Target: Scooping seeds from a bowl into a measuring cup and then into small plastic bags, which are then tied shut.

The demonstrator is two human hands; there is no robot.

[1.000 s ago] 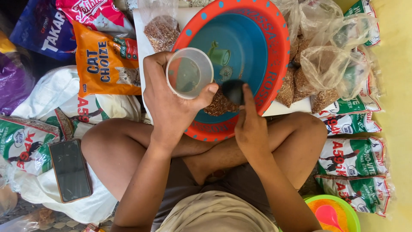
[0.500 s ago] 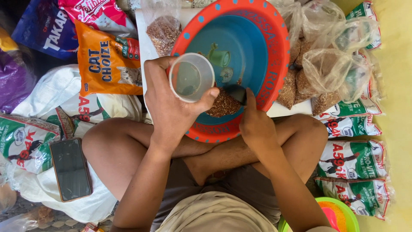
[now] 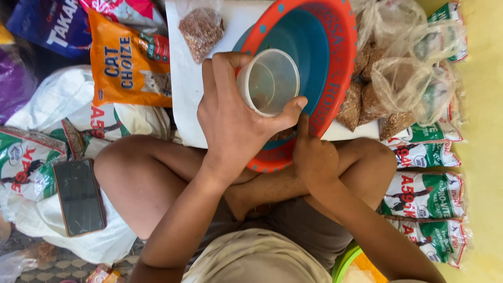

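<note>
Head view looks straight down on us sitting cross-legged, and we judge the step in hand to be scooping brown feed pellets out of the basin and measuring them into the cup. Our left hand (image 3: pixel 236 123) is clamped around the clear round plastic cup (image 3: pixel 268 81), thumb and fingers wrapped about its rim, holding it tilted over the round blue plastic basin with an orange-red rim (image 3: pixel 335 57). The cup looks nearly empty; only a faint trace shows at its bottom. Our right hand (image 3: pixel 313 157) rests at the basin's near edge, just beside the left thumb, fingers reaching under the cup; whether it grips anything we cannot tell, since the cup and the left hand cover its fingertips. A little of the brown pellets (image 3: pixel 283 134) shows in the basin just under the left hand.

The next move, as we judge it, calls for keeping the cup level and steady over the basin while the right hand brings pellets up to it, so that none spills onto the white board (image 3: pixel 186 99) beneath.

Counting: one cup, one basin, one filled clear bag of pellets (image 3: pixel 200 31) at the top, several more filled clear bags (image 3: pixel 367 99) heaped on the right, at least four green-and-white printed sacks (image 3: pixel 424 194) along the right, one orange printed bag (image 3: pixel 128 65), one dark phone (image 3: pixel 79 196) on the left.
</note>
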